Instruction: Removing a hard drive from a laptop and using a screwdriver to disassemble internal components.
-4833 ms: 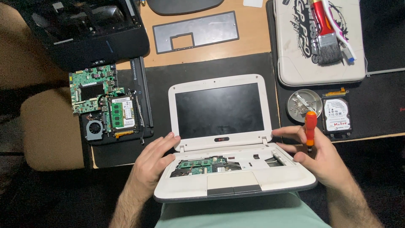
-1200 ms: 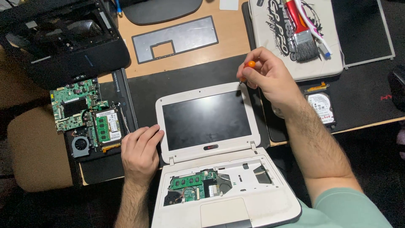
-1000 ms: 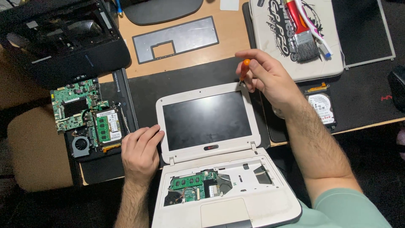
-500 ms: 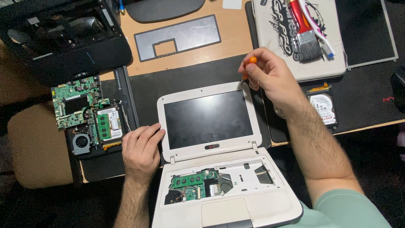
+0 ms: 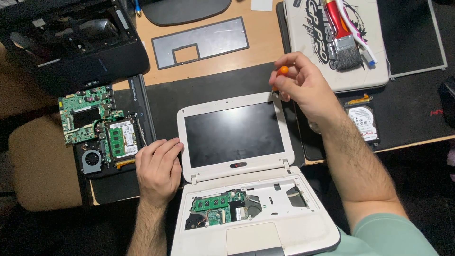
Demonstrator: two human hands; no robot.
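A small white laptop (image 5: 284, 156) lies open flat on a black mat, its dark screen (image 5: 234, 133) facing up and its base stripped of the keyboard, showing a green board (image 5: 215, 207). My right hand (image 5: 303, 87) holds an orange-handled screwdriver (image 5: 281, 72) upright, its tip at the lid's top right corner. My left hand (image 5: 158, 167) rests flat on the mat, fingers against the lid's left edge near the hinge.
A grey keyboard bezel (image 5: 201, 41) lies on the wooden desk behind. A green motherboard with fan (image 5: 97, 128) sits at left, below a black laptop shell (image 5: 71, 38). At right are a white laptop lid with a brush (image 5: 348, 45) and a hard drive (image 5: 364, 122).
Since the earliest frame my right hand lifted the screwdriver from beside the base up to the lid's top right corner. My left hand shifted from the base to the lid's left edge.
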